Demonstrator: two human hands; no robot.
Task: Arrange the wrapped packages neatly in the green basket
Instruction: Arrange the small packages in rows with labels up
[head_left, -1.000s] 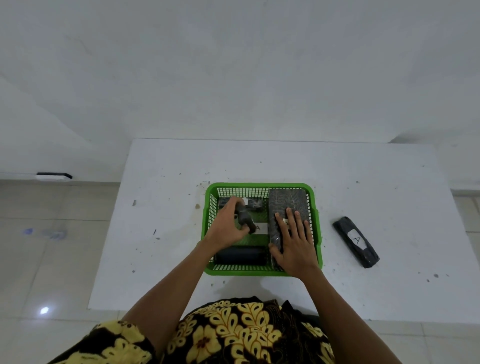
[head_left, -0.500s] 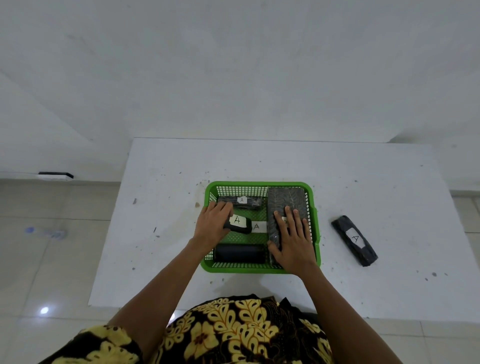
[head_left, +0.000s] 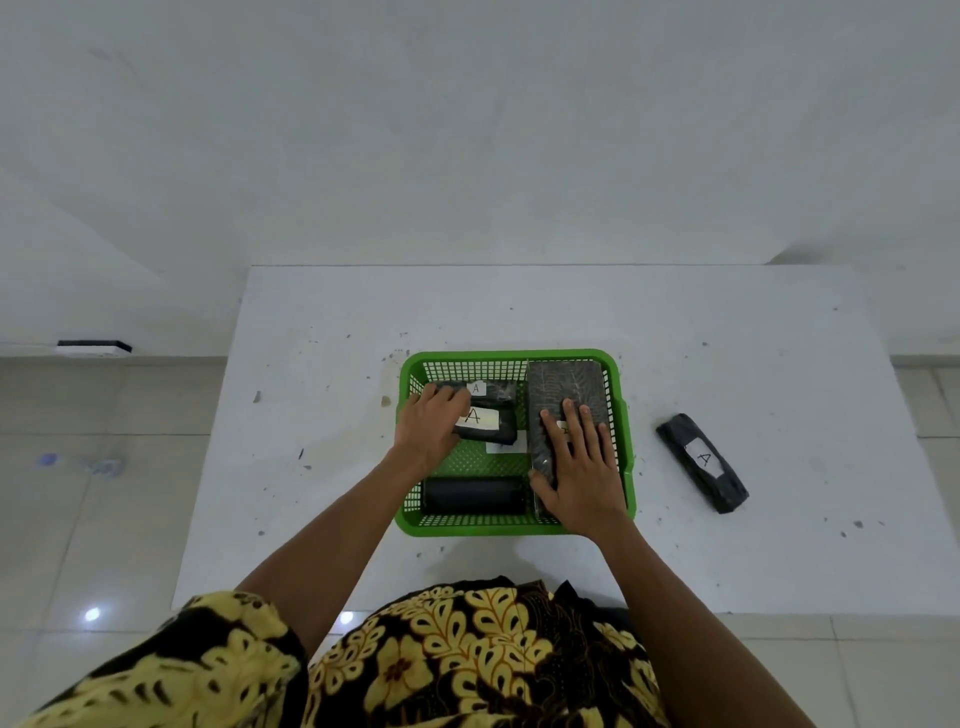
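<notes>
White speckled table (head_left: 519, 312), green basket (head_left: 627, 415), black wrapped package (head_left: 701, 462) beside it

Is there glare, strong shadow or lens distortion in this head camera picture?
Head view: light is soft and even, with only a faint shadow under the green basket; two small bright glare spots sit on the floor tiles; the wide lens bends the floor line; the label on the loose package stays readable.

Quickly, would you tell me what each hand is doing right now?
Left hand: resting on the labelled black package in the green basket; grip unclear.
Right hand: open, flat on the large patterned package.
</notes>
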